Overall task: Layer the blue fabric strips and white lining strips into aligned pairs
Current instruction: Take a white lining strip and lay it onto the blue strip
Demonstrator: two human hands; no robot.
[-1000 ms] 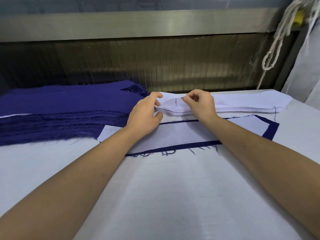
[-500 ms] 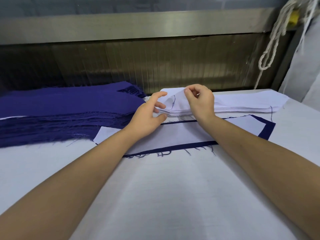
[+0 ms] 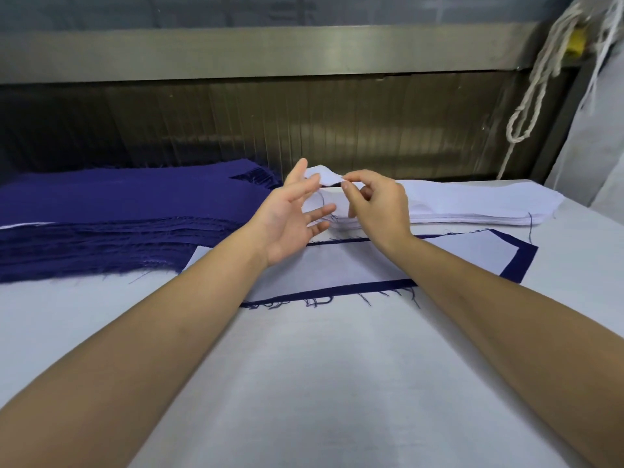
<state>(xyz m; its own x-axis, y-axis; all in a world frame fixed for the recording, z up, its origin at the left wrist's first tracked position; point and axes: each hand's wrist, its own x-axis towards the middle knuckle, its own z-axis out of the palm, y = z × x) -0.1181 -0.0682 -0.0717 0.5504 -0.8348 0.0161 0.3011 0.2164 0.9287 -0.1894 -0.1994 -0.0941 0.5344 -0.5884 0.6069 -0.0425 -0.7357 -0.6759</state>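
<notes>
Work table (image 3: pixel 304 383) covered in white cloth, fills lower frame. Behind far edge: dark ribbed panel (image 3: pixel 304 123), vertical slats, dull sheen. Above it, brushed metal beam (image 3: pixel 270 52) running full width, catches soft light near middle. Grey surface (image 3: pixel 169 8) above beam, detail unclear. Top right: off-white rope (image 3: pixel 533 96) hanging in loops, yellow piece (image 3: pixel 575 42) beside it. Pale sheet (image 3: pixel 601 146) at right edge. Lighting even, diffuse.

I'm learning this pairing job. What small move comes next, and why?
Probably peel the top lining strip off the white stack: the right hand pinches its raised corner, and the open left hand is close beside it.
</notes>
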